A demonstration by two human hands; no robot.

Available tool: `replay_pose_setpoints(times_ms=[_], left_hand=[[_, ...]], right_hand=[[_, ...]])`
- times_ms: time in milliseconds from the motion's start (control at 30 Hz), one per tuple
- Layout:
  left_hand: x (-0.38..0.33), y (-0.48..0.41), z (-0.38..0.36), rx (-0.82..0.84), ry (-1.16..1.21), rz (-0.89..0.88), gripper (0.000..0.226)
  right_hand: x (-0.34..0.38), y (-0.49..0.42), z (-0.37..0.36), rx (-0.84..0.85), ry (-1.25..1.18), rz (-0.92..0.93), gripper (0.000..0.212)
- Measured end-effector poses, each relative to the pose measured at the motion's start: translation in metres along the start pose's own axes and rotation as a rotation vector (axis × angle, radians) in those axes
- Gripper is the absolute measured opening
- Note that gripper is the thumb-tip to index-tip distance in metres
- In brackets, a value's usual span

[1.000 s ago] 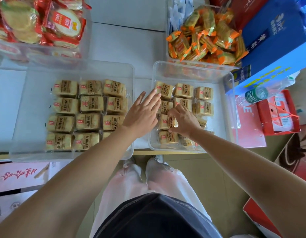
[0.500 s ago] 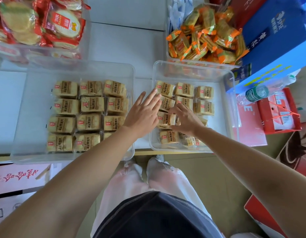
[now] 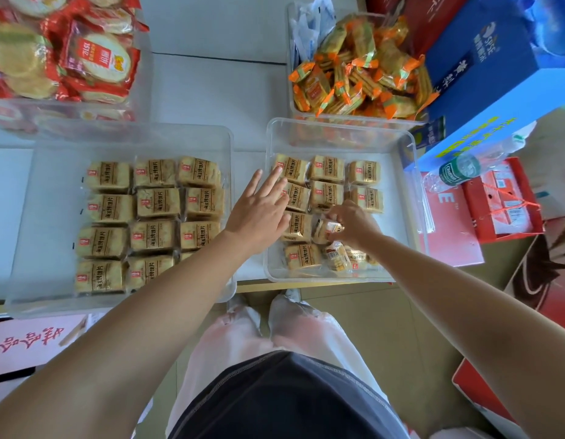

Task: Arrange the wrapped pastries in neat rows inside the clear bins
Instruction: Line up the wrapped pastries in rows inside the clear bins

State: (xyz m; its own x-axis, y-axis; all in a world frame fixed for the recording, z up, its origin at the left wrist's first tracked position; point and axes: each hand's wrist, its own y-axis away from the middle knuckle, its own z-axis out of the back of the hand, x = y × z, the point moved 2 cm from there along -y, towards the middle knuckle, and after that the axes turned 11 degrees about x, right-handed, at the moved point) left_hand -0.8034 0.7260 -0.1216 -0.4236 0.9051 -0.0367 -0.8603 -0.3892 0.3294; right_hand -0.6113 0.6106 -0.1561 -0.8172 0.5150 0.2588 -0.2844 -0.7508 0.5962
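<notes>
While right hand (image 3: 354, 224) pinches tilted pastry (image 3: 326, 230), left hand (image 3: 259, 213) flat

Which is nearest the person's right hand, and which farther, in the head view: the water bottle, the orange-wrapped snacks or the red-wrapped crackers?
1. Water bottle, lying just right of the right hand.
2. Orange-wrapped snacks, in the bin behind it.
3. Red-wrapped crackers, far back left.

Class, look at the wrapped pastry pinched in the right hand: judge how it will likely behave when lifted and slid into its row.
The wrapped pastry is probably light: the right hand alone holds it tilted. Its glossy film likely slides easily against neighbouring pastries. It looks flaky, so it may crumble if squeezed.
</notes>
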Motion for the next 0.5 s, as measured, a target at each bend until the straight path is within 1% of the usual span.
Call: replay_pose_setpoints(times_ms=[133, 200, 300, 367, 433, 500], left_hand=[[-0.001, -0.002, 0.004, 0.002, 0.005, -0.009, 0.056], [-0.006, -0.005, 0.008, -0.016, 0.021, -0.015, 0.054], [-0.016, -0.011, 0.014, -0.010, 0.017, -0.059, 0.049], [-0.024, -0.014, 0.012, 0.049, -0.018, -0.110, 0.046], [-0.034, -0.016, 0.007, 0.142, -0.065, -0.157, 0.046], [-0.045, -0.021, 0.000, 0.232, -0.106, -0.173, 0.051]], right_hand=[[-0.009, 0.004, 0.001, -0.118, -0.015, 0.092, 0.033], [-0.015, 0.004, 0.003, -0.174, -0.028, 0.109, 0.029], [-0.017, 0.002, 0.005, -0.122, -0.076, 0.152, 0.033], [-0.019, 0.002, 0.008, -0.152, -0.115, 0.158, 0.027], [-0.024, 0.003, 0.013, -0.193, -0.105, 0.146, 0.023], [-0.028, 0.006, 0.014, -0.165, -0.046, 0.144, 0.026]])
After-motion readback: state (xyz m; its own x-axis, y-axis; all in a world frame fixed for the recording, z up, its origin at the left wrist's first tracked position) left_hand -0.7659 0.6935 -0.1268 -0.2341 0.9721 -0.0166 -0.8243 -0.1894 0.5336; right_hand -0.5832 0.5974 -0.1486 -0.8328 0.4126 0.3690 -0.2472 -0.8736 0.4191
